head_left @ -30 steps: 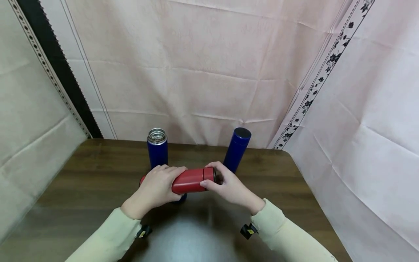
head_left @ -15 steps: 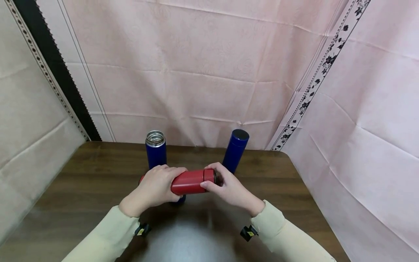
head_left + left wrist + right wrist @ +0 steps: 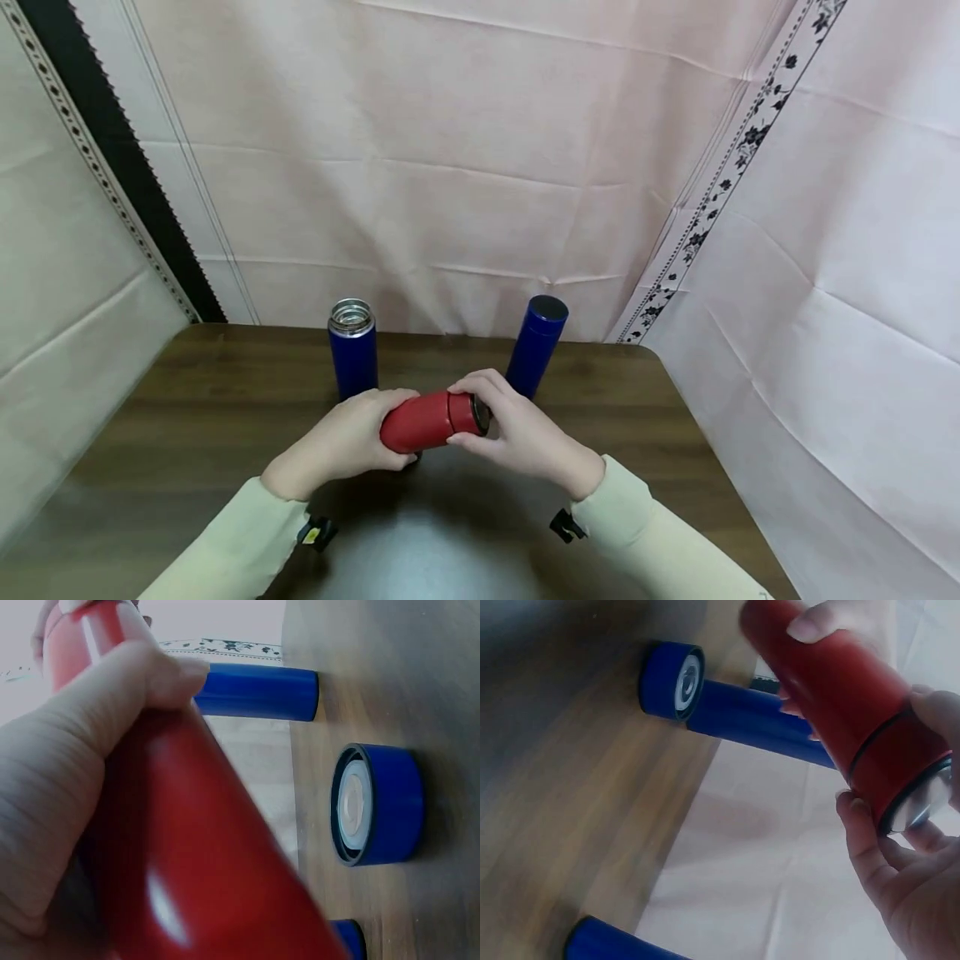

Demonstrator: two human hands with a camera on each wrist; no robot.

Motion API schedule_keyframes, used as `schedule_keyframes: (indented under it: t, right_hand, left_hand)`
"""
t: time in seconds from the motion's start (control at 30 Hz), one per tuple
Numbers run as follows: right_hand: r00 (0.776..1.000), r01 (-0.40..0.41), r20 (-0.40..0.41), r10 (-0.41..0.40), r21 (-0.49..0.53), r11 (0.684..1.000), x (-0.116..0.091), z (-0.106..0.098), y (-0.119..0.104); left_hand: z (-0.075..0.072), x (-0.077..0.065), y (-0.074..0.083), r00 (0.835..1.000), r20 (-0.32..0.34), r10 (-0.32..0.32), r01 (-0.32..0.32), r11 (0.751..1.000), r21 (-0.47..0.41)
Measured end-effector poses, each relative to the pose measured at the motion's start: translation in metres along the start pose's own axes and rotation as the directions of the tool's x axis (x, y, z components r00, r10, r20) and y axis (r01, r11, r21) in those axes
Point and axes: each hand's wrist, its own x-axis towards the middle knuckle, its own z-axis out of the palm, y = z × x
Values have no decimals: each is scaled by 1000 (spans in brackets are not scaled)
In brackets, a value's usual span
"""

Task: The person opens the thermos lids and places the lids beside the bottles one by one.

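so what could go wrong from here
The glossy red cylindrical flask is held tilted, so anything inside might spill if its round red cap loosens under the right fingers. The open blue cylindrical flask stands beyond the left hand; a bump could tip it. The upturned round blue cap could be knocked if the red flask comes down there.

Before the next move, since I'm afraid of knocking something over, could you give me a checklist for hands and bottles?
1. Left hand grips the red bottle: ok.
2. Right hand grips the red lid: ok.
3. Tightness of that lid: cannot tell.
4. Open blue bottle upright: ok.
5. Blue lid on that bottle: not ok; it rests on the table, inner side up.
6. Capped blue bottle upright: ok.
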Motion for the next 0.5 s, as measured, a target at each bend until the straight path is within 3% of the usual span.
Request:
schedule_keyframes:
  t: [0.17, 0.37, 0.5]
  right_hand:
    - [995, -98, -9, 99, 85, 992, 0, 2, 7]
    - [947, -310, -2, 322, 268, 912, 1, 2, 8]
    - [925, -367, 15, 379, 285, 885, 0, 3, 9]
  left_hand:
    - [0, 2, 3, 997, -75, 9, 1, 992, 130]
    - [-2, 0, 4, 991, -135, -2, 28, 980, 197]
    - [-1, -1, 4, 991, -134, -2, 29, 980, 199]
